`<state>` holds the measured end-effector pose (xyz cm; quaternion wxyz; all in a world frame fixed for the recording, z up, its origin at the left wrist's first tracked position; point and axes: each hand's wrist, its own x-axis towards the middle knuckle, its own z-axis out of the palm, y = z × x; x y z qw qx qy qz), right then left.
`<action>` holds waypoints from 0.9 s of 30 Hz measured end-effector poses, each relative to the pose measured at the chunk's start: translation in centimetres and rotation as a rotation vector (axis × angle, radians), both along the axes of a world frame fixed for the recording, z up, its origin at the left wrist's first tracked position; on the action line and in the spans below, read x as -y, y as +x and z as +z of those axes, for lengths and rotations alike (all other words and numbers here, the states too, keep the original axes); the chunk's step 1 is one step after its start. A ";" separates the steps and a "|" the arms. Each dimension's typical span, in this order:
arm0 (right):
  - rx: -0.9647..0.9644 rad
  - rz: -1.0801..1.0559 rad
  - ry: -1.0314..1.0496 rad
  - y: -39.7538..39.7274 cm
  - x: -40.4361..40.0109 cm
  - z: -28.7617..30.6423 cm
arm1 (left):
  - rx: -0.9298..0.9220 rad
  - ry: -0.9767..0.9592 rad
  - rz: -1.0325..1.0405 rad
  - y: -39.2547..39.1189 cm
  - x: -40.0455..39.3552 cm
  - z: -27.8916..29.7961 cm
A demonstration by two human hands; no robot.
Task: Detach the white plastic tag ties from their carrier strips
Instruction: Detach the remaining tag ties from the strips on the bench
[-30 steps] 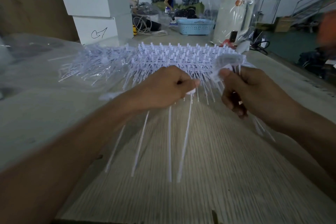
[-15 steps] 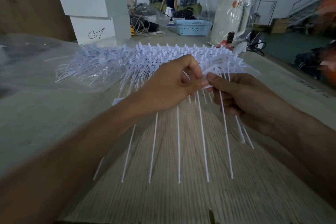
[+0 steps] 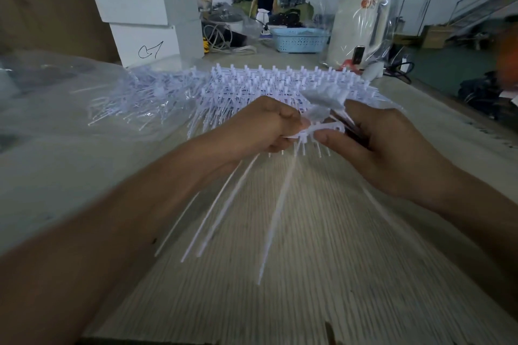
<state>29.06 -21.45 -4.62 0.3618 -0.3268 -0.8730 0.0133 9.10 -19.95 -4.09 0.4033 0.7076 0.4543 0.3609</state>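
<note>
Both hands pinched one carrier strip (image 3: 316, 131), the left hand (image 3: 263, 126) and right hand (image 3: 372, 140) mid-detachment, with a ties-freeing twist seemingly needed next.

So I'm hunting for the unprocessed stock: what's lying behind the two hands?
Behind the left hand and right hand lies a stack of white tie strips on the table, loose ties to its left. The hands cover the stack's near edge.
</note>
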 end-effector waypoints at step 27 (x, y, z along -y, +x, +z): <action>0.046 -0.027 -0.433 0.6 -1.6 -0.9 | -0.579 0.369 -0.038 -0.8 -0.4 0.2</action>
